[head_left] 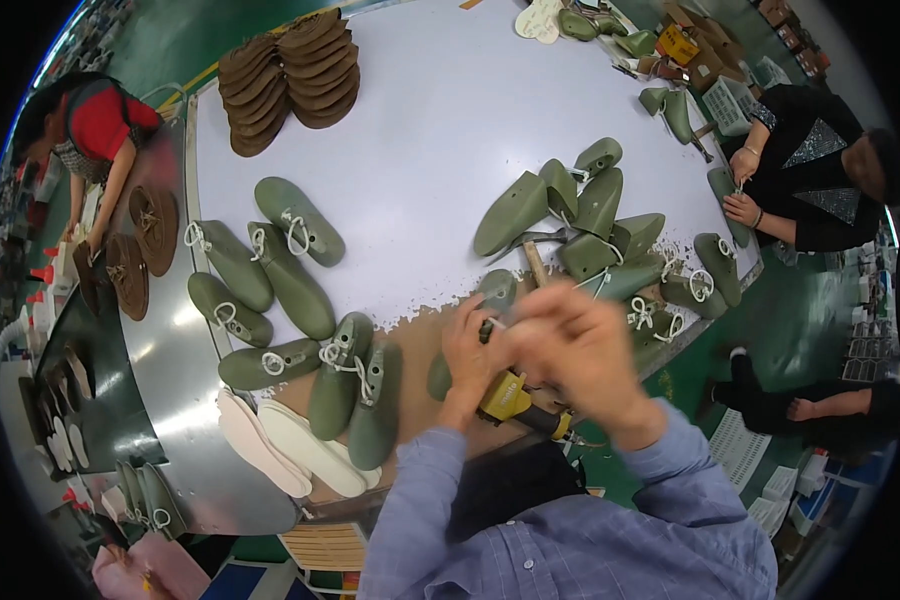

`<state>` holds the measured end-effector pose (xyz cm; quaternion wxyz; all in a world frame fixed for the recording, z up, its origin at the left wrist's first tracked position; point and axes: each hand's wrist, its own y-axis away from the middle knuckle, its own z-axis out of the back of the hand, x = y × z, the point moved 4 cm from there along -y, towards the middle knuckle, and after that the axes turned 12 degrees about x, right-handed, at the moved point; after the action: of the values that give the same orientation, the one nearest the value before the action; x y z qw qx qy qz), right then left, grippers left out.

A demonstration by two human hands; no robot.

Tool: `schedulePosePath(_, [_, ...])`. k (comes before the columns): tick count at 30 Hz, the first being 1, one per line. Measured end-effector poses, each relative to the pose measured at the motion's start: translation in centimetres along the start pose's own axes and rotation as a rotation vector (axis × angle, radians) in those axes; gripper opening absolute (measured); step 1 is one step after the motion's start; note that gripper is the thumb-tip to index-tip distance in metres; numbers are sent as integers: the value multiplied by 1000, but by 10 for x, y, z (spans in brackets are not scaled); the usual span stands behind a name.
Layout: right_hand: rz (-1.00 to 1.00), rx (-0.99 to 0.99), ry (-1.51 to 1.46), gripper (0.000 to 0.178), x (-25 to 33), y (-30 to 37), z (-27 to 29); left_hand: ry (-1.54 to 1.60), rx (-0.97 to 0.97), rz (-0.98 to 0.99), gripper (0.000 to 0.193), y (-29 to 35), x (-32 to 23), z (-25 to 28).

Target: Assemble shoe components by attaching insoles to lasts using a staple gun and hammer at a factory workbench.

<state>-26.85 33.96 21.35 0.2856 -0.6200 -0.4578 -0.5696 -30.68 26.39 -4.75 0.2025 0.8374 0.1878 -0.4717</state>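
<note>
My left hand point(467, 345) is closed around a green shoe last point(497, 287) at the near edge of the table; its fingers hide much of the last. Close beside it, my right hand point(580, 345) is blurred by motion, its fingers curled. A small pale piece, perhaps cord, shows near its fingertips, too smeared to name. Below the hands lies a yellow power drill point(507, 397) with a dark body. Just beyond them a hammer point(536, 262) rests against a pile of green lasts point(598, 205). Left of my hands lie several lasts with white cord loops point(348, 365).
Brown shoe uppers point(290, 80) are stacked at the far left of the white tabletop point(410, 130). Pale insoles point(305, 450) lie at the near left. A co-worker point(810, 165) handles a last at the right edge; another person point(95, 140) works with brown shoes at the left.
</note>
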Motion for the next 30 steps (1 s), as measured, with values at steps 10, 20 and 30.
schedulePosePath(10, [24, -33, 759, 15, -83, -21, 63, -1276, -100, -138, 47, 12, -43, 6])
schedulePosePath(20, [12, 142, 1029, 9, -141, -25, 82, -1206, -33, -279, 52, 14, -43, 15])
schedulePosePath(30, [63, -18, 852, 11, -151, -37, 67, -1206, -58, -295, 53, 12, -40, 13])
